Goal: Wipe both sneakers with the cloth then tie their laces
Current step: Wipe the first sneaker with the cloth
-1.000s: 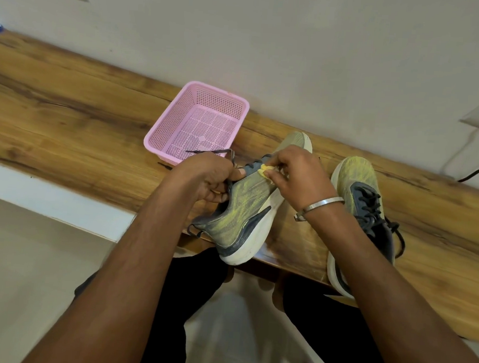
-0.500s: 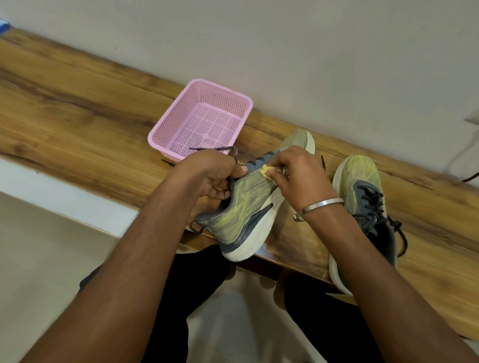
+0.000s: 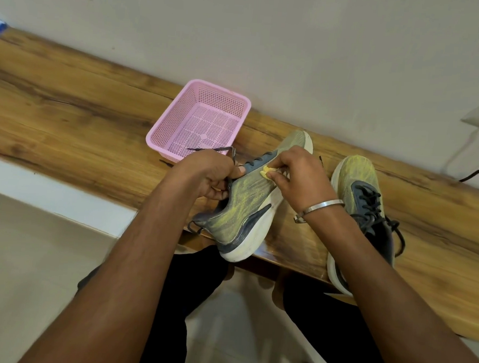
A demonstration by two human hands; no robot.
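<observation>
Yellow cloth [image 3: 266, 172], pinched in the right hand [image 3: 298, 179], wiped the tilted sneaker [image 3: 247, 210] gripped by the left hand [image 3: 210, 176] at the counter's [image 3: 67, 118] near edge; next, probably its sole.

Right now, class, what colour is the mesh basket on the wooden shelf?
Pink basket, clearest in the head view.
</observation>
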